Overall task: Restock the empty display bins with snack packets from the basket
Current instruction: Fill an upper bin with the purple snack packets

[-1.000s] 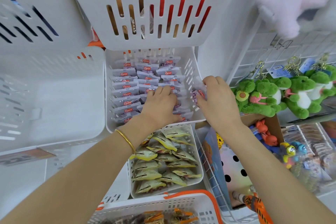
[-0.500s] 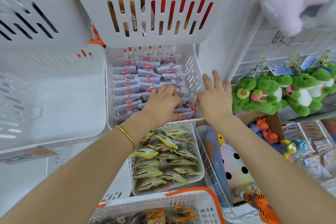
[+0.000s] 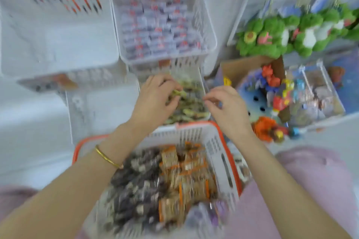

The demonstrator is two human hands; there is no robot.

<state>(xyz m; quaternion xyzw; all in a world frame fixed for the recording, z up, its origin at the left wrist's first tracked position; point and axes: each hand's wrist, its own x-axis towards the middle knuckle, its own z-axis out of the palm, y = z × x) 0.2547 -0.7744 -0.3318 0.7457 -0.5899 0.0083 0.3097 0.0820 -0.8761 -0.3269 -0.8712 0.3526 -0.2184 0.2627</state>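
one green packet between the left fingers

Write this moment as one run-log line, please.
left hand: pinches green packet in lower bin | right hand: curled, grip unclear | basket: holds packets | left bin: empty | frame: blurred

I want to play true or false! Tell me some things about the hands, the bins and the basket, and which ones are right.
1. The left hand pinches at the green packets. True.
2. The basket has a blue rim. False: its rim is orange.
3. The big left bin is full of packets. False: no packets show in it.
4. Green plush toys sit on the right. True.
5. The right hand holds a plush toy. False: it holds nothing.
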